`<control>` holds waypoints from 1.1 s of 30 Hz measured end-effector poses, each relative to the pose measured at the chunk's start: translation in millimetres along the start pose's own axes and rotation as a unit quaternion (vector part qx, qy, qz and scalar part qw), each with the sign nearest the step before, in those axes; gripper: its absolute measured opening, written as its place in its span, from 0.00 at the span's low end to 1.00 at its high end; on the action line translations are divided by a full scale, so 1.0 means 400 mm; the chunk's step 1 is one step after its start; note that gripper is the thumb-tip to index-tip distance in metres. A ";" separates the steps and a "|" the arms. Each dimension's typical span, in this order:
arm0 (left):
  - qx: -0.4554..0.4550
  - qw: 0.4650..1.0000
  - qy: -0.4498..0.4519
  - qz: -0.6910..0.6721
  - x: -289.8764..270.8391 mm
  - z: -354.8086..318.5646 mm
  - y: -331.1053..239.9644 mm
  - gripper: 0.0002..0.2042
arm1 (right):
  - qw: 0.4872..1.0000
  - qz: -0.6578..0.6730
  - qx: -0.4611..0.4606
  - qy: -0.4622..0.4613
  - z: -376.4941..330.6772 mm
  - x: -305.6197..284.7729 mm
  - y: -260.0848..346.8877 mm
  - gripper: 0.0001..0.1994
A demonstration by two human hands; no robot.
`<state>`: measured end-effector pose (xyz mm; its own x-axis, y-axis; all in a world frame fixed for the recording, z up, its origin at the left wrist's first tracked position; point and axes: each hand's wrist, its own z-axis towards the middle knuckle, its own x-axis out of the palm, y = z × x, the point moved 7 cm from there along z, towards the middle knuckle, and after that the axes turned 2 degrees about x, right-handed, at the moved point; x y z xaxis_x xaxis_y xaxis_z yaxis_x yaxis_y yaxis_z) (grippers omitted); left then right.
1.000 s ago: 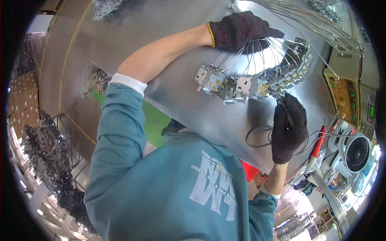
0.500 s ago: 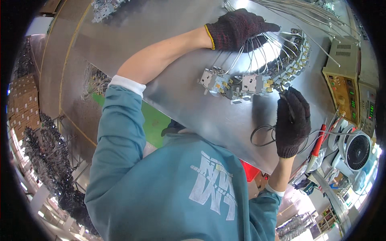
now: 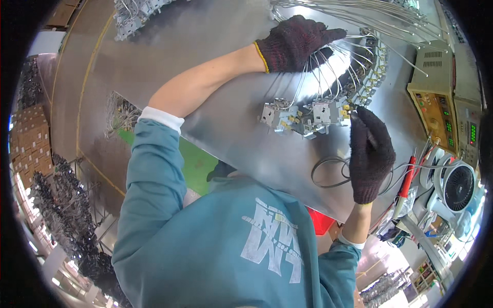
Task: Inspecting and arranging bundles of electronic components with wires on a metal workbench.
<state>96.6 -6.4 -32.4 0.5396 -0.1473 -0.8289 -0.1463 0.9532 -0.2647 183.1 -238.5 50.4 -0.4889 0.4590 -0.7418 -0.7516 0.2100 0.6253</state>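
My left hand [image 3: 295,45], in a dark knit glove with a yellow cuff edge, is closed around a bunch of thin white wires [image 3: 302,82]. These wires run down to a curved row of small metal-cased blocks [image 3: 322,113] with brass-coloured terminals, lying on the metal table. My right hand [image 3: 371,154], gloved too, is closed with its fingertips at the terminals on the near side of the row. What it pinches is mostly hidden by the glove. A thin dark cable [image 3: 316,169] loops on the table beside it.
Bench instruments with lit displays [image 3: 436,115] stand at the right. Near them are a red-handled tool [image 3: 408,177] and a small white fan [image 3: 457,187]. More wires [image 3: 370,7] spread across the far side. Similar metal blocks [image 3: 128,20] lie far left, by the aisle.
My right fingertips have shifted slightly up and left along the row, against the terminals. My left hand keeps its hold on the wires. An instrument readout at the right has changed.
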 end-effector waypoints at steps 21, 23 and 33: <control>0.033 0.994 0.103 -0.005 0.016 0.002 -0.018 0.45 | 0.979 -0.131 -0.133 0.078 0.044 -0.024 0.025 0.16; 0.043 0.992 0.118 0.002 -0.004 -0.007 -0.023 0.48 | 0.981 -0.126 -0.125 0.076 0.036 -0.027 0.022 0.16; 0.150 0.931 0.184 -0.278 -0.184 0.002 -0.199 0.36 | 0.979 -0.130 -0.135 0.076 0.026 -0.031 0.012 0.15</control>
<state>69.2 -71.3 50.1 0.1343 -0.6669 -0.7329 0.3392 0.7259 -0.5984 190.0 -234.3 65.1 -0.3098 0.2828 -0.9078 -0.9391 0.0582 0.3386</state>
